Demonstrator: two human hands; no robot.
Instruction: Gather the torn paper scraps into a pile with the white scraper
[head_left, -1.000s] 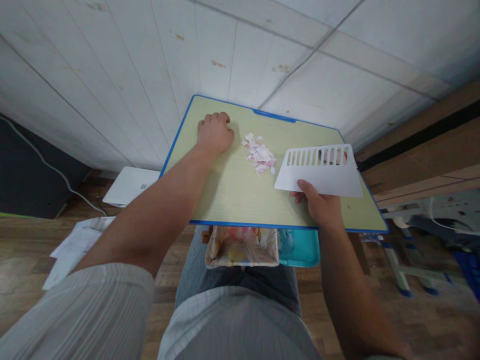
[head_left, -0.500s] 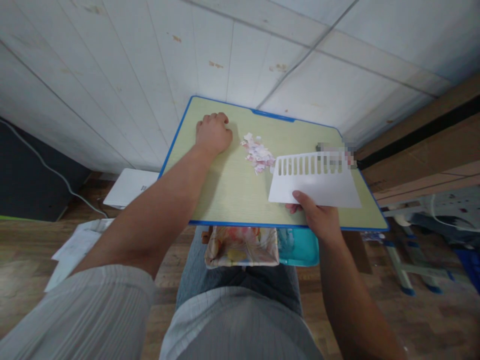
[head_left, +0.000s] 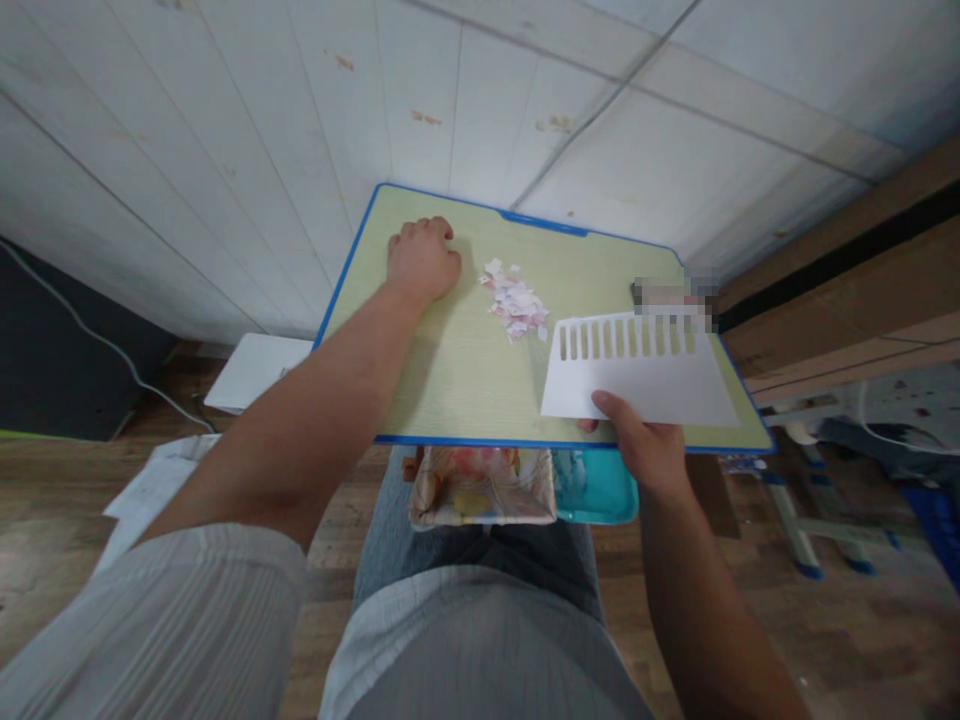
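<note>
My left hand (head_left: 424,262) rests on the far left of the pale tabletop (head_left: 457,370), its fingers curled in and nothing seen in them. In my right hand (head_left: 645,445) is a flat white slotted sheet (head_left: 637,385), pinched at its near edge with the thumb on top. A row of long cut-out slots runs along the sheet's far side. It is held tilted over the right part of the table. Between my hands lies a loose heap of small white and pinkish paper scraps (head_left: 516,300), just left of the sheet and apart from it.
Below the table's front edge, a patterned fabric-like tray (head_left: 484,518) and a turquoise tray (head_left: 600,500) sit over my lap. A dark item, partly blurred out, lies at the table's right rear. A wall stands behind; cardboard boxes (head_left: 847,290) stand at the right.
The white slotted sheet in my right hand has shifted slightly right and toward me, away from the paper scraps. My left hand stays in place on the table. The camera view moves slightly.
</note>
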